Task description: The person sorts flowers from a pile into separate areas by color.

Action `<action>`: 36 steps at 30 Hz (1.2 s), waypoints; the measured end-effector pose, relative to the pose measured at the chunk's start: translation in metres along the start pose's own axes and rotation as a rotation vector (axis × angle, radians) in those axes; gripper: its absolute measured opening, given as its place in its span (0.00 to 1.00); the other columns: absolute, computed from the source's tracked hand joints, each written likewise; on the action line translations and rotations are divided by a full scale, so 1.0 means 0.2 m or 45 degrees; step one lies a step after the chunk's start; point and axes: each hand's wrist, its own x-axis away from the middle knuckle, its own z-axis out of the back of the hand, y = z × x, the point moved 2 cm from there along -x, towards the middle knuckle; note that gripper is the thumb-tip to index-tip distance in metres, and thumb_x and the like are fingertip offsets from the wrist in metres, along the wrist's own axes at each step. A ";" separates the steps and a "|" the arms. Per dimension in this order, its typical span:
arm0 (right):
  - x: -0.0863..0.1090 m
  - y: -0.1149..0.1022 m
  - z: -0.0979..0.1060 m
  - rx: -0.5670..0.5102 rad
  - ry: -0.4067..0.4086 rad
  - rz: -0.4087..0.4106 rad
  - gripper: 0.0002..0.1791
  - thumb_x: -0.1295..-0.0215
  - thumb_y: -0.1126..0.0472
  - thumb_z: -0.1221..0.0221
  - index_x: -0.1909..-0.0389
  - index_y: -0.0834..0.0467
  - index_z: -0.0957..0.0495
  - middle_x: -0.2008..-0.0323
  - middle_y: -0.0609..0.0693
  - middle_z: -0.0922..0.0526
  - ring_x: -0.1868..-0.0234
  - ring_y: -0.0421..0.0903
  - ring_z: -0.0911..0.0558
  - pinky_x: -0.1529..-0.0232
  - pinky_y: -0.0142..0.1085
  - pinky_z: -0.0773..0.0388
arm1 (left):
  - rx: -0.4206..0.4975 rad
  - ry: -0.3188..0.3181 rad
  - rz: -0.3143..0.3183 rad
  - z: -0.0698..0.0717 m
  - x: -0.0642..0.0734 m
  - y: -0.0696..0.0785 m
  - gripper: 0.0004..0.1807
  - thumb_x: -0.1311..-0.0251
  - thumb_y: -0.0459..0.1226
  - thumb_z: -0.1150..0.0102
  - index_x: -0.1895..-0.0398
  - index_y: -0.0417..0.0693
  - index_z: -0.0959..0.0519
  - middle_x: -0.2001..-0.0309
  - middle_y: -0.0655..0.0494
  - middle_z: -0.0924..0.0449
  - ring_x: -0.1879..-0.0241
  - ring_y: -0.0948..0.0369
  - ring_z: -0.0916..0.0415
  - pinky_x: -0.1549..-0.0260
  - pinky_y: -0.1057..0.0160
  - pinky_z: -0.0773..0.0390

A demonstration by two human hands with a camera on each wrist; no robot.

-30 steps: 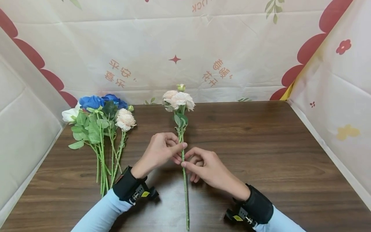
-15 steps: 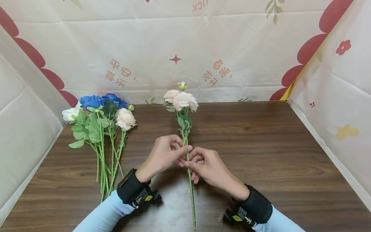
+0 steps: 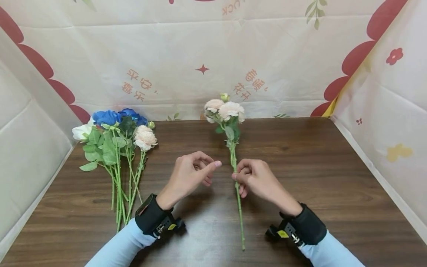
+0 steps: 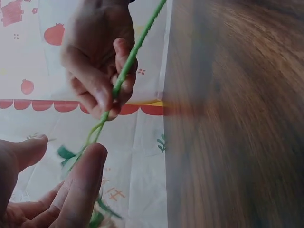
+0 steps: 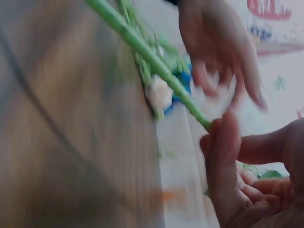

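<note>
A flower stem bears pale pink blooms, a small green bud and leaves at its top. My right hand pinches this stem between thumb and fingertips, below the leaves. In the right wrist view the green stem runs up and left from the pinching fingers. My left hand is off to the left of the stem, thumb and fingers parted, holding nothing. The left wrist view shows the stem in the right hand, with a gap between the left thumb and fingers.
A bunch of flowers lies at the table's left: blue blooms, a white bloom and a pale pink bloom. Printed cloth walls the back and sides of the brown wooden table.
The flower has moved right and slightly away with my right hand. My left hand, which held the stem too, has let go and stays about where it was.
</note>
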 end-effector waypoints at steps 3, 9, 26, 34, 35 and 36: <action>-0.01 0.05 0.12 0.048 0.017 -0.056 0.06 0.36 0.67 0.42 0.67 0.68 0.26 0.82 0.58 0.21 0.84 0.54 0.20 0.80 0.49 0.20 | -0.011 -0.030 0.020 0.00 0.00 0.02 0.13 0.39 0.40 0.38 0.61 0.38 0.21 0.81 0.53 0.22 0.80 0.51 0.21 0.79 0.60 0.18; -0.01 0.14 0.32 0.201 0.011 -0.126 0.07 0.35 0.67 0.43 0.68 0.69 0.27 0.82 0.59 0.22 0.83 0.54 0.20 0.78 0.50 0.19 | -0.027 -0.061 0.038 -0.01 -0.01 0.02 0.14 0.38 0.42 0.40 0.62 0.39 0.22 0.80 0.51 0.22 0.80 0.51 0.21 0.78 0.57 0.18; 0.09 0.24 0.76 0.508 0.029 -0.304 0.08 0.33 0.68 0.49 0.67 0.71 0.29 0.74 0.60 0.22 0.79 0.50 0.19 0.76 0.41 0.18 | -0.051 -0.062 0.032 0.01 -0.01 -0.05 0.15 0.36 0.45 0.42 0.62 0.40 0.20 0.80 0.53 0.21 0.79 0.51 0.20 0.79 0.59 0.18; 0.15 0.29 0.94 0.652 0.055 -0.375 0.08 0.35 0.67 0.50 0.67 0.71 0.28 0.74 0.58 0.23 0.77 0.49 0.19 0.75 0.40 0.19 | -0.058 -0.064 0.048 0.02 -0.03 -0.18 0.23 0.40 0.57 0.44 0.60 0.47 0.21 0.79 0.54 0.20 0.80 0.56 0.20 0.79 0.58 0.18; 0.16 0.30 0.96 0.660 0.053 -0.379 0.08 0.35 0.67 0.50 0.68 0.70 0.28 0.74 0.57 0.23 0.77 0.49 0.19 0.75 0.39 0.19 | -0.058 -0.062 0.047 0.02 -0.03 -0.18 0.23 0.40 0.57 0.44 0.60 0.48 0.21 0.79 0.54 0.20 0.81 0.56 0.20 0.79 0.57 0.18; 0.17 0.31 0.98 0.669 0.053 -0.381 0.08 0.35 0.67 0.49 0.68 0.70 0.29 0.75 0.57 0.23 0.77 0.49 0.19 0.74 0.39 0.19 | -0.060 -0.060 0.045 0.02 -0.03 -0.18 0.23 0.40 0.57 0.44 0.59 0.48 0.22 0.79 0.54 0.20 0.81 0.57 0.20 0.79 0.57 0.18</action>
